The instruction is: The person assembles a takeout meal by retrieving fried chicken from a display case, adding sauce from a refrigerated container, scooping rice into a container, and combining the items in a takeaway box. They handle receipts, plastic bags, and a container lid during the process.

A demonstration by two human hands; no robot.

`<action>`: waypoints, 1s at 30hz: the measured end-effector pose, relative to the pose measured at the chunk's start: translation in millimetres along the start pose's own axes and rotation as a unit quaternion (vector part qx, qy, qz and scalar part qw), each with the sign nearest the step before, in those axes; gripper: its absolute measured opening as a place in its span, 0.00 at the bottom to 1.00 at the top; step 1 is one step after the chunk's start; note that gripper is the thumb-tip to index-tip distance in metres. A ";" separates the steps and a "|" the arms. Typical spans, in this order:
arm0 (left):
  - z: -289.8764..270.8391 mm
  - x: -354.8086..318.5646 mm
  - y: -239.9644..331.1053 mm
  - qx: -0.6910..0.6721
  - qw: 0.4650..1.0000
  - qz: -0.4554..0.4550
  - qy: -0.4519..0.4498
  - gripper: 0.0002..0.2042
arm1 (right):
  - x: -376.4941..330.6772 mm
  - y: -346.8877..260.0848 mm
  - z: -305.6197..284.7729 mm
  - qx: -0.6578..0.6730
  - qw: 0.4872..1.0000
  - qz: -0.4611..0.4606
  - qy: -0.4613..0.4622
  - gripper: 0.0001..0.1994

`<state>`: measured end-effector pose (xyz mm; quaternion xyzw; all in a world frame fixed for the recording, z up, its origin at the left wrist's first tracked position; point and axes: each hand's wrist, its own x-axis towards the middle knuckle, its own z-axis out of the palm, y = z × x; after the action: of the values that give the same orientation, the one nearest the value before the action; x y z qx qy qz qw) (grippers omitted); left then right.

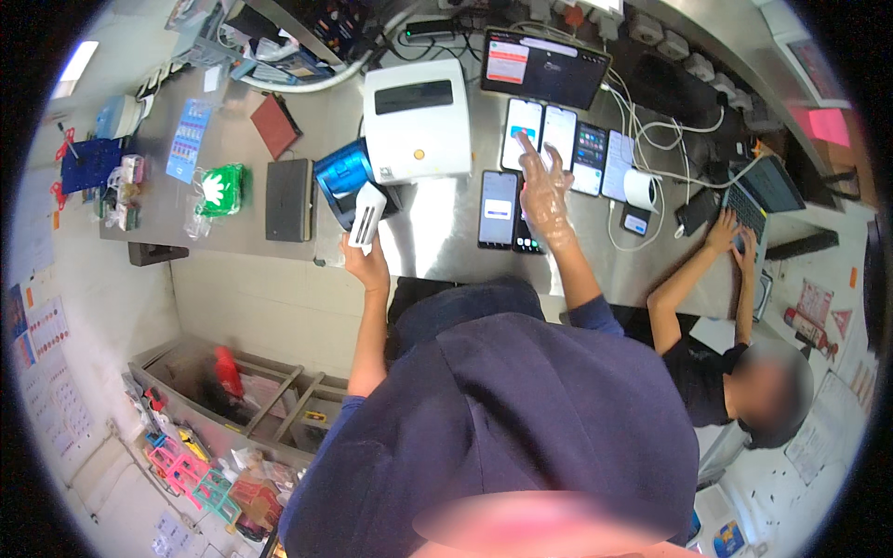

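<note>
My left hand (369, 267) is closed at the table's front edge. It grips the lower end of a white flat piece with dark slots or stripes (368, 212); its kind is not clear. Just beyond stands a glossy blue and black rounded device (342, 172), beside a white boxy printer (419, 139). My right hand (549, 197), in a clear plastic glove, has its fingers apart. Its index finger reaches to the lit screen of a white phone or tablet (523, 121). Under and beside this hand lie a dark phone (498, 206) and a second lit screen (560, 123).
More phones (589, 153) and white cables (670, 130) lie to the right, behind them a tablet (544, 70). At far right a co-worker's hands (727, 234) rest on a laptop (749, 209). A black notebook (289, 200) and a green packet (221, 191) lie left.
</note>
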<state>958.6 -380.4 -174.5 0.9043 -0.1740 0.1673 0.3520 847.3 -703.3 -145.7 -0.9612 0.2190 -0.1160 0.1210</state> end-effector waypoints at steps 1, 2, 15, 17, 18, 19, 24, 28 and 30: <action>-4.4 -3.6 7.9 -0.024 0.999 0.024 -0.008 0.15 | -16.6 -8.1 -13.6 0.007 1.000 0.024 -0.002 0.23; -10.3 -6.1 15.8 -0.047 0.998 0.036 -0.016 0.16 | -34.3 -21.8 -24.4 0.047 0.995 0.081 0.020 0.29; -334.5 -38.8 -56.6 -0.535 0.811 -0.196 0.135 0.45 | -92.9 -295.3 -15.2 0.382 0.914 -0.137 -0.020 0.30; -401.6 -83.9 -86.0 -0.442 0.846 -0.175 0.243 0.44 | -99.7 -373.3 2.2 0.431 0.869 -0.206 -0.126 0.31; -436.6 -113.4 -95.2 -0.419 0.846 -0.216 0.249 0.37 | -103.2 -410.3 8.8 0.484 0.820 -0.244 -0.182 0.26; -477.1 -143.4 -112.4 -0.416 0.841 -0.272 0.216 0.31 | -107.3 -461.4 22.9 0.478 0.810 -0.246 -0.234 0.25; -563.8 -295.5 -115.2 -0.330 0.754 -0.296 0.485 0.42 | -190.1 -659.5 58.8 0.461 0.703 -0.384 -0.383 0.26; -566.7 -377.3 -111.2 -0.241 0.669 -0.343 0.614 0.50 | -283.9 -779.9 67.7 0.336 0.654 -0.474 -0.484 0.26; -568.6 -406.5 -119.8 -0.215 0.627 -0.364 0.654 0.54 | -341.2 -838.5 85.3 0.315 0.584 -0.515 -0.542 0.25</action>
<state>548.8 177.6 -20.7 0.4453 0.4145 0.5310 0.5898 901.0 198.9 -46.5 -0.6993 -0.4692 0.3220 0.4326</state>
